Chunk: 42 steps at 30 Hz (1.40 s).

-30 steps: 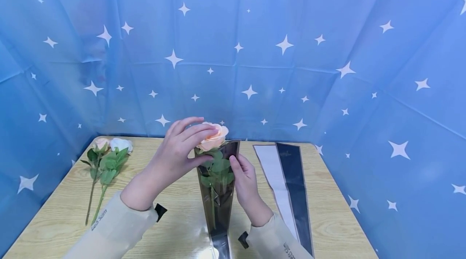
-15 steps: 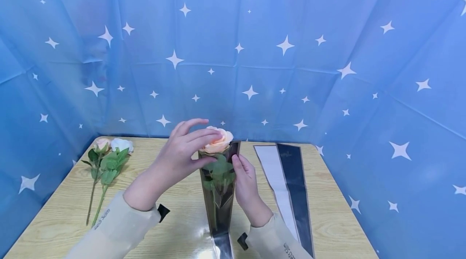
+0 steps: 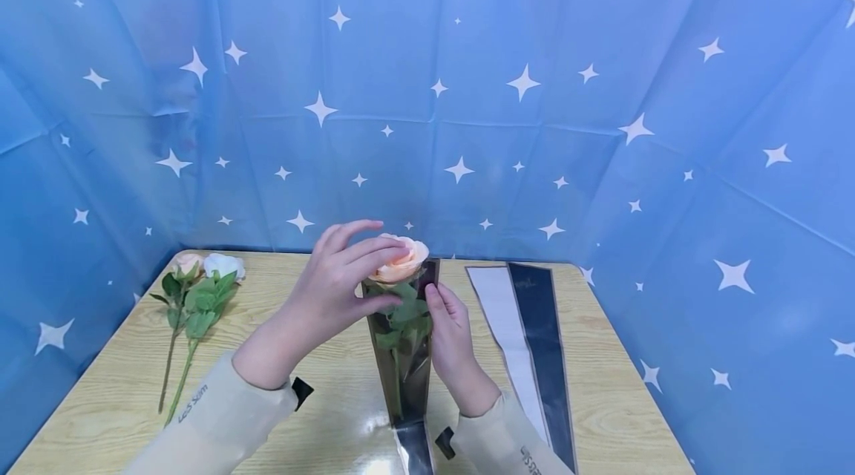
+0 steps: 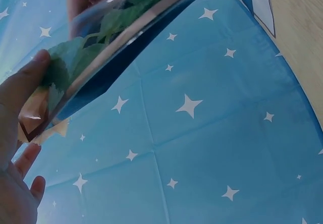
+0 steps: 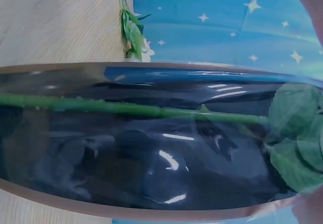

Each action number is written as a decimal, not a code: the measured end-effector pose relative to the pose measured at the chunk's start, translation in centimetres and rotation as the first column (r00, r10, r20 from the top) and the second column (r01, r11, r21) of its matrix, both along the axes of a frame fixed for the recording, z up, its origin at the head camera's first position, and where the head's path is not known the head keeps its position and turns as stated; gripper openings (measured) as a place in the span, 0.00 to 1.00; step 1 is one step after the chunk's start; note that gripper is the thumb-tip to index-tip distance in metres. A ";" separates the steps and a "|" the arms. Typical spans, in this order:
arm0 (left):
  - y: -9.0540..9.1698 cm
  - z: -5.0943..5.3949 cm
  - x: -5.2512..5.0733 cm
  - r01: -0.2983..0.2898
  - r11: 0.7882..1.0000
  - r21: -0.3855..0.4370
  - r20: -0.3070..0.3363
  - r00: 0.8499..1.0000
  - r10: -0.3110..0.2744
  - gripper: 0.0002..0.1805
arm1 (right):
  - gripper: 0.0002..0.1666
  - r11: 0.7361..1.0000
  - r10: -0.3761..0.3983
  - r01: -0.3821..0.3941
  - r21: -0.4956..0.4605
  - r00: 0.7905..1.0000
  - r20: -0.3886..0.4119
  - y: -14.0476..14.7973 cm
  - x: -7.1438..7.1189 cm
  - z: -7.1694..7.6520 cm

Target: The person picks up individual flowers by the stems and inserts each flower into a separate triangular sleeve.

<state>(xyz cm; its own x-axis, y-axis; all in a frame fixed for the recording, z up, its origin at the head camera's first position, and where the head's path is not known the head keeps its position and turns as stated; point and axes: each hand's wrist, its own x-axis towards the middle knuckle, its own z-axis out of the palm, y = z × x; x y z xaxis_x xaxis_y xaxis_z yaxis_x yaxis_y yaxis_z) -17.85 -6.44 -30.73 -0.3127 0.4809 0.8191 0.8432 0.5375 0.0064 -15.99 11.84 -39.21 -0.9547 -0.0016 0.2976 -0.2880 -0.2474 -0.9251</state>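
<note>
A peach artificial rose [image 3: 409, 260] stands inside a dark-backed flower sleeve with a clear front [image 3: 410, 386], its bloom above the opening. My left hand [image 3: 327, 278] holds the rose around the bloom, fingers over the petals and thumb at the front. In the left wrist view that thumb [image 4: 28, 77] lies by the leaves [image 4: 65, 65] at the sleeve's mouth. My right hand [image 3: 453, 330] pinches the sleeve's right edge near the top. Through the clear film in the right wrist view, the green stem [image 5: 126, 106] runs lengthwise. Some right fingers are hidden.
At the left of the wooden table [image 3: 334, 401] lie a pale pink rose [image 3: 188, 264] and a white rose [image 3: 223, 266]. On the right are a white-backed sleeve [image 3: 497, 304] and a dark sleeve [image 3: 539, 334]. A blue starred curtain [image 3: 427, 148] surrounds the table.
The rose and my left hand have shifted slightly right and down over the last second. The sleeve's lower end has swung a little right. My right hand keeps its grip, nearly still.
</note>
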 end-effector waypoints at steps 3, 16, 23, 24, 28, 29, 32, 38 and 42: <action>0.0 0.0 0.0 -0.005 1.000 0.002 0.010 1.000 0.005 0.35 | 0.25 1.000 0.000 0.000 0.003 1.000 0.009 -0.1 0.1 0.1; -0.2 0.1 0.0 0.047 0.999 0.021 -0.024 0.999 -0.046 0.32 | 0.13 0.998 0.034 -0.033 0.059 0.999 -0.015 0.4 -0.2 0.3; -0.2 0.3 0.0 0.075 0.997 0.024 -0.025 0.997 -0.074 0.32 | 0.13 0.999 0.050 -0.050 0.005 0.999 -0.014 0.2 -0.3 0.4; -0.2 0.3 0.0 0.081 0.996 0.026 -0.025 0.996 -0.080 0.31 | 0.13 0.999 0.053 -0.053 -0.005 0.998 -0.015 0.2 -0.3 0.4; -0.2 0.3 0.0 0.085 0.996 0.024 -0.028 0.996 -0.084 0.29 | 0.12 0.998 0.058 -0.059 -0.012 0.998 -0.029 0.2 -0.3 0.3; -0.2 0.3 0.0 0.083 0.996 0.021 -0.031 0.996 -0.082 0.29 | 0.11 0.998 0.056 -0.056 -0.008 0.998 -0.031 0.2 -0.4 0.3; -0.2 0.2 0.0 0.079 0.997 0.016 -0.027 0.997 -0.079 0.28 | 0.11 0.999 0.048 -0.048 0.005 0.998 -0.035 0.3 -0.4 0.4; -0.2 0.1 0.0 0.059 0.997 0.043 0.006 0.998 -0.059 0.38 | 0.11 1.000 0.014 -0.014 -0.003 1.000 -0.028 0.2 -0.3 0.5; -0.3 -0.1 -0.1 0.028 0.997 0.075 0.018 0.999 -0.029 0.48 | 0.11 0.998 -0.033 0.032 -0.060 0.999 -0.007 0.1 -0.3 0.7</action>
<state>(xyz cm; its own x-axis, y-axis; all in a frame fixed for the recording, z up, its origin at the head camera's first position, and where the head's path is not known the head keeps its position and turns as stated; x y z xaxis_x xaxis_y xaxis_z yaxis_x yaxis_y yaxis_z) -17.90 -6.74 -30.84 -0.3157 0.4275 0.8471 0.8575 0.5108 0.0618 -16.30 11.98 -38.52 -0.9515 0.0475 0.3041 -0.3043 -0.2928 -0.9065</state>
